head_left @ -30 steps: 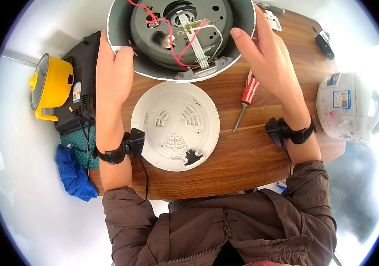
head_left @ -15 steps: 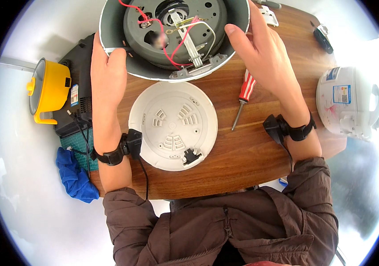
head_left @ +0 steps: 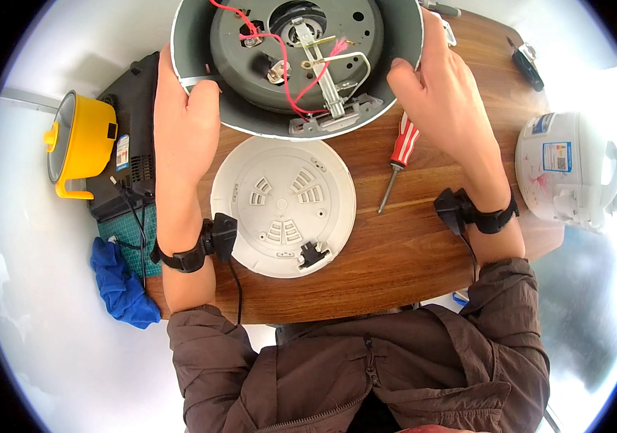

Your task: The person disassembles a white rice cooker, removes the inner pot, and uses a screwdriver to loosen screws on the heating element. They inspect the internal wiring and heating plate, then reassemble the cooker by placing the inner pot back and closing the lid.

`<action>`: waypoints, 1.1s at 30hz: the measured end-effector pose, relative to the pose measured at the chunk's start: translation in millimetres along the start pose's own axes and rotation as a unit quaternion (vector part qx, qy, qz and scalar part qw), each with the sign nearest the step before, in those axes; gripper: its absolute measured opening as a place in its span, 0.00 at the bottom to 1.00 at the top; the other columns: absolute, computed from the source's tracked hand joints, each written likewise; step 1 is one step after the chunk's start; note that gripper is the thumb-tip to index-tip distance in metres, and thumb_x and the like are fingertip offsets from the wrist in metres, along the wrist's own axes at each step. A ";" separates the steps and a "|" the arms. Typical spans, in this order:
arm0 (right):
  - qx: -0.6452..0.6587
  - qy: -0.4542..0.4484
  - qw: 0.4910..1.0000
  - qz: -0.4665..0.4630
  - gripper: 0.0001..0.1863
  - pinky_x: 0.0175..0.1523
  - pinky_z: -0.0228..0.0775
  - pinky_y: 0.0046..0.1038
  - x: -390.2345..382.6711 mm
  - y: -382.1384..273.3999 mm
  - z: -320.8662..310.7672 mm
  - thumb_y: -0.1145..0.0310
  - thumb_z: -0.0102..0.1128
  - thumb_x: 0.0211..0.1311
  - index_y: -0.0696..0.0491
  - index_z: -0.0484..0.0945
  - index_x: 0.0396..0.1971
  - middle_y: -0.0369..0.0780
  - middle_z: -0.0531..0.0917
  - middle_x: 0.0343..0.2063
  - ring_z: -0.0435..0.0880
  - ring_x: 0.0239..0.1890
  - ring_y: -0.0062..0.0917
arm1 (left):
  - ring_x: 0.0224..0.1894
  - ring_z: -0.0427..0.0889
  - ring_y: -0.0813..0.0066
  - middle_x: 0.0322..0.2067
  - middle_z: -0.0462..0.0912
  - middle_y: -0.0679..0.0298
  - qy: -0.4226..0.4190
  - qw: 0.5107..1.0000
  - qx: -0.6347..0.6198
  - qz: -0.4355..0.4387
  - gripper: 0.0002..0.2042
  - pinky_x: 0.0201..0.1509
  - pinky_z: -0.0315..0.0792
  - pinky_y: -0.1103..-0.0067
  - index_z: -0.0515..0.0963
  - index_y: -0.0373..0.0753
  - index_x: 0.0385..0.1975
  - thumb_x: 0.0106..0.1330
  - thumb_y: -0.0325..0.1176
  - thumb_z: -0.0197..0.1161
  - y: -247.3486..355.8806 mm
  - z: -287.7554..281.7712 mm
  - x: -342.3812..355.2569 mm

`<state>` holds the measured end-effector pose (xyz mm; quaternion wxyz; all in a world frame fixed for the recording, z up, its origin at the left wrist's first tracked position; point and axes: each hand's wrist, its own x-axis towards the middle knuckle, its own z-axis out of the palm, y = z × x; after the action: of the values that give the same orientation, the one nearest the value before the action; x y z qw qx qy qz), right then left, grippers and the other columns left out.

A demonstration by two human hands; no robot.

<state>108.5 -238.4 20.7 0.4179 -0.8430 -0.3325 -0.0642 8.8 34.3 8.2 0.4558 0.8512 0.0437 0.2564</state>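
Between my two hands is a rice cooker body [head_left: 308,130], its open underside facing me. Inside it show a grey round pan bottom, a metal bracket, and red and white wires. My left hand [head_left: 187,133] grips its left rim, thumb on the edge. On the right rim my right hand [head_left: 442,97] is closed the same way; its other fingers are behind the wall. Below the body, a white round base cover [head_left: 283,209] with vent slots and a black socket piece lies on the table. A red-handled screwdriver [head_left: 400,155] lies to its right, its handle end near my right hand.
A white rice cooker [head_left: 561,169] stands at the right edge of the wooden table [head_left: 409,252]. On the left are a yellow pot [head_left: 88,141], a black case [head_left: 131,144], a green cutting mat [head_left: 151,231] and a blue cloth [head_left: 121,285]. A black clip-like object [head_left: 527,63] lies far right.
Both hands have shifted the cooker body slightly right and a little toward me. Its inner parts show more sharply. The base cover and screwdriver have stayed in place.
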 end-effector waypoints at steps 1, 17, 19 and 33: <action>-0.004 -0.004 1.000 0.004 0.36 0.44 0.75 0.50 -0.1 -1.2 -0.4 0.75 0.54 0.59 0.65 0.56 0.68 0.62 0.81 0.33 0.82 0.38 0.59 | 0.52 0.75 0.71 0.51 0.79 0.59 0.003 1.000 0.002 0.000 0.25 0.62 0.67 0.78 0.70 0.30 0.64 0.65 0.26 0.47 1.1 -0.1 -0.9; -0.023 0.028 0.999 -0.040 0.32 0.42 0.75 0.51 -2.8 7.2 4.3 0.75 0.53 0.58 0.66 0.58 0.64 0.60 0.80 0.29 0.82 0.35 0.58 | 0.50 0.75 0.72 0.50 0.80 0.61 0.020 0.999 0.024 -0.025 0.24 0.58 0.68 0.79 0.73 0.33 0.63 0.65 0.27 0.48 -2.7 0.7 -1.7; -0.031 0.037 0.997 -0.059 0.32 0.42 0.75 0.51 -4.5 4.2 4.8 0.75 0.54 0.59 0.67 0.58 0.63 0.60 0.81 0.29 0.82 0.35 0.59 | 0.49 0.75 0.73 0.50 0.80 0.62 0.017 0.999 0.022 -0.025 0.24 0.58 0.68 0.79 0.73 0.32 0.63 0.66 0.27 0.49 -3.6 0.1 -1.4; 0.005 0.015 1.000 -0.016 0.31 0.45 0.76 0.49 -6.0 -4.5 -5.7 0.72 0.56 0.61 0.64 0.60 0.63 0.60 0.82 0.34 0.83 0.39 0.58 | 0.41 0.74 0.77 0.44 0.81 0.62 0.037 0.999 0.018 -0.022 0.21 0.48 0.70 0.82 0.73 0.33 0.59 0.66 0.25 0.49 5.6 3.0 -4.0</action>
<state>102.1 -243.8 25.1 0.4260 -0.8343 -0.3403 -0.0818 5.9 27.5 9.7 0.4439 0.8482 0.0836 0.2767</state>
